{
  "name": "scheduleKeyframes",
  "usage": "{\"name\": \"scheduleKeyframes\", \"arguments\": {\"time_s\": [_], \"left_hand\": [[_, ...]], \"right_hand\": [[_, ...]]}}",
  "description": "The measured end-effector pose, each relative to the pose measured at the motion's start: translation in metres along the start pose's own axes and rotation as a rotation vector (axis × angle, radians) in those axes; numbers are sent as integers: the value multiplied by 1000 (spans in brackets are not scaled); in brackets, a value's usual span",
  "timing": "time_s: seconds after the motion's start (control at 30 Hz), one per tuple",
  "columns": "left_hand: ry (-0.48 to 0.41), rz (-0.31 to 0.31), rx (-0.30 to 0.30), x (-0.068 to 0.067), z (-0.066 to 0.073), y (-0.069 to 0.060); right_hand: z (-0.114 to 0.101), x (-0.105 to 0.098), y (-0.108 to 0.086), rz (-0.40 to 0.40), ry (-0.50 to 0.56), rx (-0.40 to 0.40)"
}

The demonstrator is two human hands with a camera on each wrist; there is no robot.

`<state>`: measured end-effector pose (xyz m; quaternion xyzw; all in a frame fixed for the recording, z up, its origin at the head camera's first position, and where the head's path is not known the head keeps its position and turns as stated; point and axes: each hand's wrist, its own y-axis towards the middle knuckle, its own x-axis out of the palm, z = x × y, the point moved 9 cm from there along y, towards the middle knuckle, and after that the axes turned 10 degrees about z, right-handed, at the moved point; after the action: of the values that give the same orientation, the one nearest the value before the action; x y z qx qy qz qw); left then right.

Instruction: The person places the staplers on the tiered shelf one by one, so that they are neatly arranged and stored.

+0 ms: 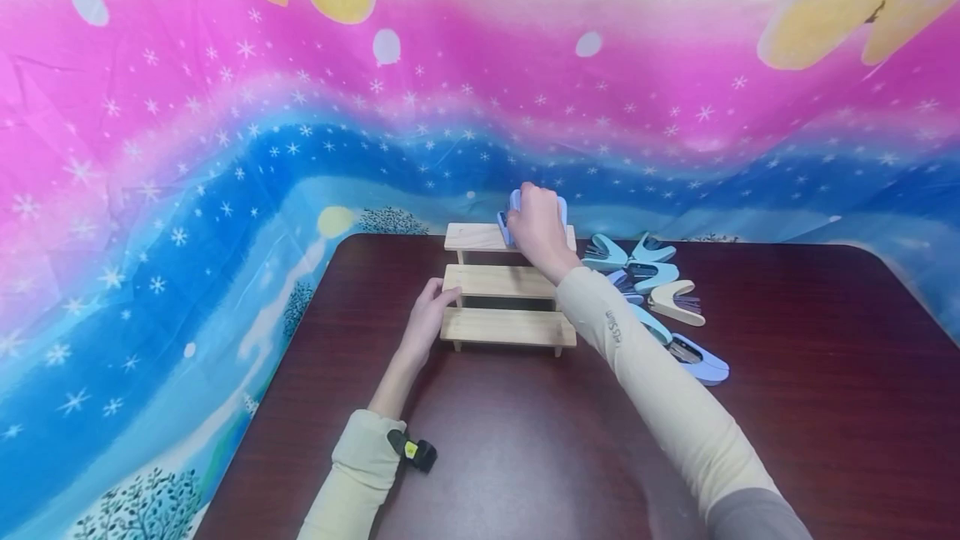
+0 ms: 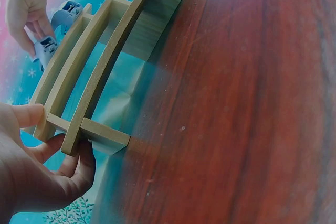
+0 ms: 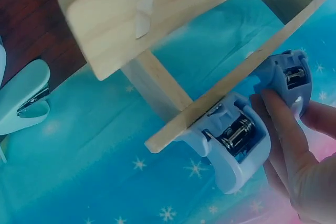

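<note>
A three-tier wooden stand (image 1: 508, 327) stands on the table. My left hand (image 1: 426, 319) grips its left end, thumb (image 2: 26, 115) on a board and other fingers curled beneath. Over the top tier, my right hand (image 1: 542, 227) pinches a periwinkle-blue plastic clip (image 3: 291, 77) between thumb and fingers. That clip's jaws are at the top board's edge; whether they bite on it, I cannot tell. Beside it, a second periwinkle clip (image 3: 239, 142) with a metal spring is clamped on the same board, close to its end.
Several loose clips lie right of the stand, among them a teal clip (image 1: 654, 276), a cream clip (image 1: 677, 302) and a periwinkle clip (image 1: 703, 361). A patterned cloth (image 1: 187, 190) hangs behind the dark wooden table (image 1: 810, 373). A black strap device (image 1: 412, 450) sits on the left wrist.
</note>
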<state>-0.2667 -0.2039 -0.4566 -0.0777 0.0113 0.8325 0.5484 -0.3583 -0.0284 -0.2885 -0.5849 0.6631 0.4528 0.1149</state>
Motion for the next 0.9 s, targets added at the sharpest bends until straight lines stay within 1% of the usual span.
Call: {"name": "scheduleKeyframes", "arguments": {"time_s": [0.07,0.2,0.33,0.6,0.9], "left_hand": [[-1,-3,-1,0,0,0],[5,-3,3,0,2,-2],[13,-2,1,-1,2,-2],[16,-1,1,-2,2,-1],[14,-14,-6,0,1,-1]], "right_hand": [[0,0,0,3,-14,-7],[-1,1,-1,-21,-58,-1],[-3,3,-1,-32,-65,-3],[-4,0,-2,-23,-11,4],[-3,-4,-7,-9,16,-33]]}}
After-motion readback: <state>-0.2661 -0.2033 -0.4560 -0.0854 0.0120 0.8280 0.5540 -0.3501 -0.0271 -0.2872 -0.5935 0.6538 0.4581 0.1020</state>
